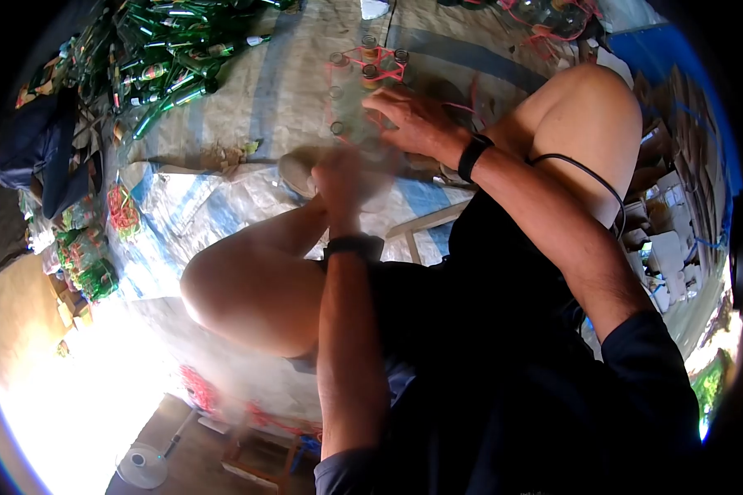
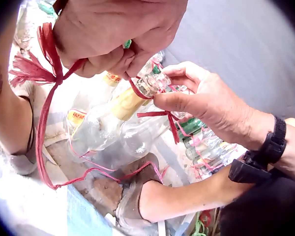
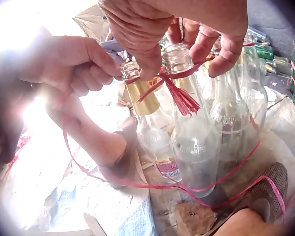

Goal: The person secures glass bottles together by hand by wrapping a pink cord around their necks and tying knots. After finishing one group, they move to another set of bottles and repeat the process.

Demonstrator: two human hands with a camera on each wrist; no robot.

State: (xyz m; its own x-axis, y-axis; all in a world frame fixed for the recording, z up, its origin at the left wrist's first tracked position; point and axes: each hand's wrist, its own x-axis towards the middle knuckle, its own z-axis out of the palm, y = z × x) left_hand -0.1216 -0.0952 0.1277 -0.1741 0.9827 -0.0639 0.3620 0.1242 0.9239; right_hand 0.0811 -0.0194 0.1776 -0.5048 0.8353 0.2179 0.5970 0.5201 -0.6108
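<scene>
Several clear glass bottles [image 3: 196, 152] stand upright in a cluster, some with gold foil on the neck. Red plastic twine [image 2: 41, 132] runs around their necks and ends in a frayed, knotted tassel. My left hand [image 1: 338, 186] is curled into a fist around the twine, close beside a bottle neck in the right wrist view. My right hand [image 1: 417, 120] holds a neck at the near side, thumb in front and fingers behind, as the left wrist view shows. A second pink strand [image 3: 177, 186] loops low around the bottles.
Many green bottles [image 1: 169, 62] lie piled at the far left. My sandalled foot [image 3: 268, 196] is beside the bottles, and a brown stone-like piece [image 3: 194, 219] lies by it. Stacked cardboard [image 1: 677, 190] stands at the right. A pale tarp [image 1: 314, 49] covers the ground.
</scene>
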